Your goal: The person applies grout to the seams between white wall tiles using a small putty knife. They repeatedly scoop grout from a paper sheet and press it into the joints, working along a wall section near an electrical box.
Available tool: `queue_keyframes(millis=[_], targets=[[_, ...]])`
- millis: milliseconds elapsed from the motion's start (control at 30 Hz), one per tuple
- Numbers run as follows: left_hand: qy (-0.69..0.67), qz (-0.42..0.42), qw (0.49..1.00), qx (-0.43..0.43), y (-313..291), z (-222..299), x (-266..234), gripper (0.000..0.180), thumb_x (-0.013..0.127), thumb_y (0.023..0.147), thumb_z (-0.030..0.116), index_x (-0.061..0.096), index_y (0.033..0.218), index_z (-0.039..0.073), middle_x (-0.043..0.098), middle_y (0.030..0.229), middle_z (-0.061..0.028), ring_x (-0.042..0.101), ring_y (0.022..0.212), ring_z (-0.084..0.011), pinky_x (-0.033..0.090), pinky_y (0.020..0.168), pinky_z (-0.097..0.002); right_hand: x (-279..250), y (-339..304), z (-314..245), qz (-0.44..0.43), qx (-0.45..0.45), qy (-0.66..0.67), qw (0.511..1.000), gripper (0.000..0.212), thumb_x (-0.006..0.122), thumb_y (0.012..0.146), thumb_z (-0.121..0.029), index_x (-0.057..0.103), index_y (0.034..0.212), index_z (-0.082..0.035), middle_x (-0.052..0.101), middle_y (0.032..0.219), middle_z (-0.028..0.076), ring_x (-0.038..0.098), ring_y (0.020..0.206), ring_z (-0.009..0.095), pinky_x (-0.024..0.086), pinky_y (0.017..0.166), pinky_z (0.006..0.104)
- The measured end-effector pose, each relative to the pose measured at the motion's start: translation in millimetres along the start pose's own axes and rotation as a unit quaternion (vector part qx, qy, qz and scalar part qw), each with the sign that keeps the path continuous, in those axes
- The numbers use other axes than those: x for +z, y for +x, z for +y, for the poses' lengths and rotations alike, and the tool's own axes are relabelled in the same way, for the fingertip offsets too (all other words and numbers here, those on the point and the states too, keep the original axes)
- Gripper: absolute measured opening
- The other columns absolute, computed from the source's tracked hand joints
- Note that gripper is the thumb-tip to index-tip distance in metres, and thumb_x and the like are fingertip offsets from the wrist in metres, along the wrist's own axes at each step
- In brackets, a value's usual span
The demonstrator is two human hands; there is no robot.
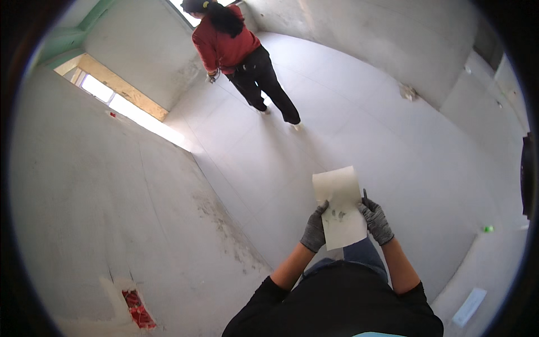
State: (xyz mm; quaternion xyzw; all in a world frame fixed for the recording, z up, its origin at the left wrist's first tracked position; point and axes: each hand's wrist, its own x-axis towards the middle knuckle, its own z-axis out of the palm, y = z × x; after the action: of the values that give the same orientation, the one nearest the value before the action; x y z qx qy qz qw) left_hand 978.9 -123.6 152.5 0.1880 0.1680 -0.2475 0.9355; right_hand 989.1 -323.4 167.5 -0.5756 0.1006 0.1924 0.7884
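Observation:
A pale cream sheet (340,188), like paper or thin card, is held up in front of my body. Its far end curls slightly, and a few dark smudges mark its middle. My left hand (315,230), in a grey knit glove, is closed on the sheet's left edge with the thumb on top. The right edge is pinched by my right hand (378,223), gloved the same way. A thin dark stick-like thing (365,194) pokes up beside the right hand's fingers; its kind is too small to tell.
A person (236,56) in a red top and dark trousers stands farther off on the pale tiled floor (348,123). A bare wall (112,196) with a red electrical box (138,310) rises at left. A crumpled scrap (408,91) lies by the far wall.

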Motion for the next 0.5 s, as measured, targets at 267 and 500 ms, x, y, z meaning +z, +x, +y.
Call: queue_keyframes(millis=[267,500], targets=[[-0.038,0.08,0.991,0.101,142,171,-2,0.044,0.061,0.09,0.029,0.05,0.126,0.005,0.06,0.117,-0.0127,0.06,0.103,-0.0287,0.05,0.091,-0.0454,37,240,-87,-0.091,0.021,-0.039,0.995,0.027,0.052,0.098,-0.027,0.066,0.105,-0.004,0.045,0.053,-0.007,0.034,0.042,0.002,0.027,0.04,0.0194],[-0.085,0.086,0.978,0.172,149,321,1,0.047,0.062,0.09,0.028,0.048,0.128,0.005,0.059,0.119,-0.0137,0.06,0.105,-0.0279,0.05,0.092,-0.0448,177,389,-134,-0.236,0.016,-0.097,0.967,0.02,0.057,0.096,-0.018,0.065,0.106,-0.002,0.056,0.069,-0.005,0.048,0.062,0.003,0.041,0.056,0.0204]])
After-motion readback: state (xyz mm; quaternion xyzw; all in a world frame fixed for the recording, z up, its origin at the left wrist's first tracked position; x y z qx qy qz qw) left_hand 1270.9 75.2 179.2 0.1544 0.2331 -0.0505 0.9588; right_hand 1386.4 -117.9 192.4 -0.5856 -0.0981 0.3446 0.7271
